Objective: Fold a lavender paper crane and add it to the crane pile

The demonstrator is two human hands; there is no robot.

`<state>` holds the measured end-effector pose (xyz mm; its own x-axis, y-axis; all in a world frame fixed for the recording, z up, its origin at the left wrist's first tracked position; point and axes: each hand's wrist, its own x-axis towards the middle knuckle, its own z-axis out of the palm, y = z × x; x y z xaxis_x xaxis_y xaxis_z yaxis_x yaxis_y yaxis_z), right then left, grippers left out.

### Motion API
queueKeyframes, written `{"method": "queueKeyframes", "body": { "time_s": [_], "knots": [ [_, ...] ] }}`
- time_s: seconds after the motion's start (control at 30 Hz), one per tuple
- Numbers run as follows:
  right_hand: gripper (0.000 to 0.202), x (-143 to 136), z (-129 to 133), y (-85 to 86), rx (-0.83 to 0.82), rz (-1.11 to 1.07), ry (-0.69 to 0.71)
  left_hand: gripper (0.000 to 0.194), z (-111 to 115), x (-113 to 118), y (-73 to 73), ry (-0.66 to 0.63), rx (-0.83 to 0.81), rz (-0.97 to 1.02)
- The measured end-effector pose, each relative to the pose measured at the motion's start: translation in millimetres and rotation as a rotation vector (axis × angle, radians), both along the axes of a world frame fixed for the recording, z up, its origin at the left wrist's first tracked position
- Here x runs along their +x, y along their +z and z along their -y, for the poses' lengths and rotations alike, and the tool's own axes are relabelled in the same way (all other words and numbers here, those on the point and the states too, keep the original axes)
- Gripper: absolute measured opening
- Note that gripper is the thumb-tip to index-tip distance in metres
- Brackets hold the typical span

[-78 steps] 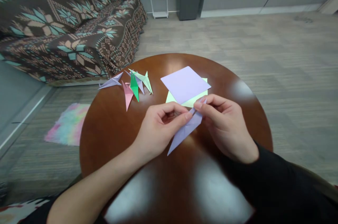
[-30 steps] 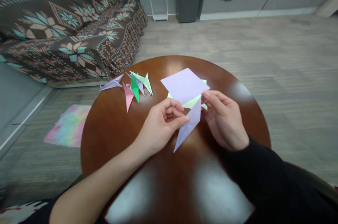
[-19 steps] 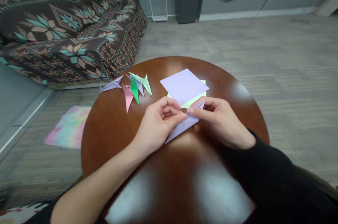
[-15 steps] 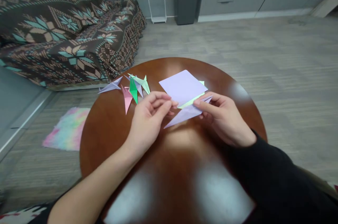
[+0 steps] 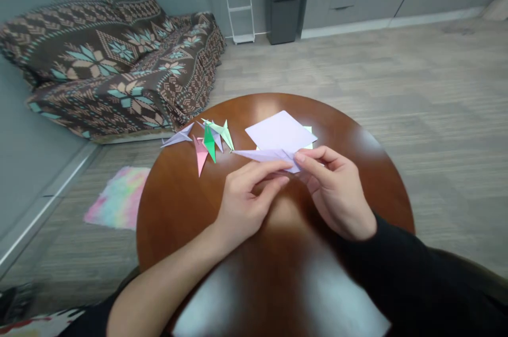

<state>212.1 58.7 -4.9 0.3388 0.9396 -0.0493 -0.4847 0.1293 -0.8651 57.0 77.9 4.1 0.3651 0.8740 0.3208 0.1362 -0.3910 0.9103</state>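
A piece of folded lilac origami paper [image 5: 265, 155] with a long narrow point is held just above the table, its point to the left. My right hand [image 5: 335, 189] is closed on its right end, thumb and forefinger pinching it. My left hand [image 5: 250, 189] is at the paper's lower edge, forefinger stretched against it and thumb apart below. Behind the folded piece lies a stack of square paper sheets, a lilac sheet [image 5: 281, 130] on top and a pale green sheet [image 5: 308, 142] showing at its edge.
Several folded paper shapes lie at the table's left: a pink one [image 5: 200, 155], a green one [image 5: 209, 142], a pale green one [image 5: 225, 133] and lilac ones [image 5: 178, 136]. The round brown table [image 5: 178, 210] stands near a covered sofa [image 5: 130, 72] and a fluffy rug [image 5: 119, 197].
The folded paper has turned, its point swinging from lower left up to the left. My left hand has moved right and down to its lower edge. The view has shifted slightly.
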Motion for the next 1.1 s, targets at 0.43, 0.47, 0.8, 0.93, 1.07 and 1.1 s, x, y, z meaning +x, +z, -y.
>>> {"method": "queueKeyframes", "body": {
  "time_s": [0.43, 0.47, 0.8, 0.93, 1.07, 1.1],
  "knots": [
    [0.013, 4.0, 8.3, 8.7, 0.099, 0.546, 0.158, 0.014, -2.9, -0.1, 4.1, 0.015, -0.164, 0.107],
    [0.013, 2.6, 8.4, 8.5, 0.091, 0.541, 0.147, 0.018, -2.9, 0.3, 3.4, 0.012, -0.177, 0.133],
    [0.009, -2.1, 4.9, 3.8, 0.051, 0.493, 0.092, 0.031, -3.5, 0.6, 2.7, -0.027, -0.282, 0.177],
    [0.010, 0.1, 4.4, 2.1, 0.054, 0.543, 0.110, 0.056, -5.2, 0.8, 3.7, 0.008, -0.330, 0.217],
    [0.008, 0.9, 4.8, 0.3, 0.034, 0.564, 0.117, 0.093, -6.1, 1.9, 2.3, 0.027, -0.344, 0.232],
    [0.009, 0.9, 4.9, -0.1, 0.018, 0.543, 0.137, 0.098, -6.1, 2.0, 1.5, 0.025, -0.339, 0.232]
  ]
}}
